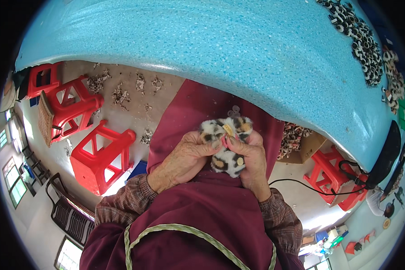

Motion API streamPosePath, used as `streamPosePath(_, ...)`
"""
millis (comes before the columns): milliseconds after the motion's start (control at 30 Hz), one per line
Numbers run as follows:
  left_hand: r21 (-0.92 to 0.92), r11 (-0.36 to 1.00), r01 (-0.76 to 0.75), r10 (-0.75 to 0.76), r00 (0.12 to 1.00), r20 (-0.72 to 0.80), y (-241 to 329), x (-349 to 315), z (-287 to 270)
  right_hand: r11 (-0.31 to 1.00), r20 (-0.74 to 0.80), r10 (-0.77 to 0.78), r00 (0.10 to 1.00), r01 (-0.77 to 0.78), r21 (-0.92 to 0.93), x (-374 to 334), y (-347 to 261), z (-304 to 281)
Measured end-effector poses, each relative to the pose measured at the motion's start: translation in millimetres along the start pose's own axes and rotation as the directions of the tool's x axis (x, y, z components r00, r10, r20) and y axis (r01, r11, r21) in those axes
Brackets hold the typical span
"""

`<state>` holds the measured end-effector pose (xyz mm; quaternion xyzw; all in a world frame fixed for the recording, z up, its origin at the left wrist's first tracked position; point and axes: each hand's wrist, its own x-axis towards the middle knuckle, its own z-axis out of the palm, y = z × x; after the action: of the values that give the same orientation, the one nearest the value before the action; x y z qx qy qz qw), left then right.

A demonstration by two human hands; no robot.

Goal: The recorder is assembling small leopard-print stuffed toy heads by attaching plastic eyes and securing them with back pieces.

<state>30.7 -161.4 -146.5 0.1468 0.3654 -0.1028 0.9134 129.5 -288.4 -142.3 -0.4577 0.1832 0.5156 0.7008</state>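
Over my lap I hold a small furry piece (229, 161), white with black and tan patches, perhaps a plush toy part. My left hand (186, 155) is closed on its left side, thumb and fingers pinching near the middle. On the other side my right hand (252, 157) pinches it too, the two thumbs almost meeting. A flat yellowish piece (228, 130) shows at the centre of the fur, with something small and pink between the fingertips. Several small clear round pieces (233, 111) lie on the maroon apron (189, 108) just beyond the fur.
A blue speckled table cover (202, 40) spans the far side, with a heap of small black-and-white pieces (360, 45) at its right. Red plastic stools (99, 157) stand on the left. Right of my lap is a cardboard box (311, 146) beside a pile of brownish pieces (294, 137).
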Motion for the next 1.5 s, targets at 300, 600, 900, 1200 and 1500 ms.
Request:
streamPosePath(300, 0.298, 0.912, -0.283, 0.320, 0.944, -0.083, -1.7, -1.8, 7.0, 0.988, 0.058, -0.154, 0.986, 0.155, -0.017, 0.1, 10.6, -1.6)
streamPosePath(600, 0.168, 0.931, -0.324, 0.344, 0.933, -0.106, -9.5, 5.1, 5.8, 0.988, -0.058, -0.154, 0.986, 0.153, -0.020, 1.7, 9.4, 2.4)
streamPosePath(900, 0.173, 0.951, -0.258, 0.285, 0.945, -0.159, -13.5, 4.7, 1.8, 0.943, -0.030, -0.210, 0.977, 0.194, -0.272, 5.4, 15.8, -5.3)
streamPosePath(1200, 0.325, 0.941, -0.095, 0.170, 0.963, -0.211, 1.8, -5.4, 0.2, 0.410, 0.452, -0.384, 0.806, 0.587, -0.699, 16.3, -25.7, -11.5)
streamPosePath(1500, 0.365, 0.930, -0.050, 0.097, 0.989, -0.110, 11.8, -13.1, 5.0, 0.660, 0.371, -0.214, 0.904, 0.414, -0.627, 19.8, -18.9, -20.2)
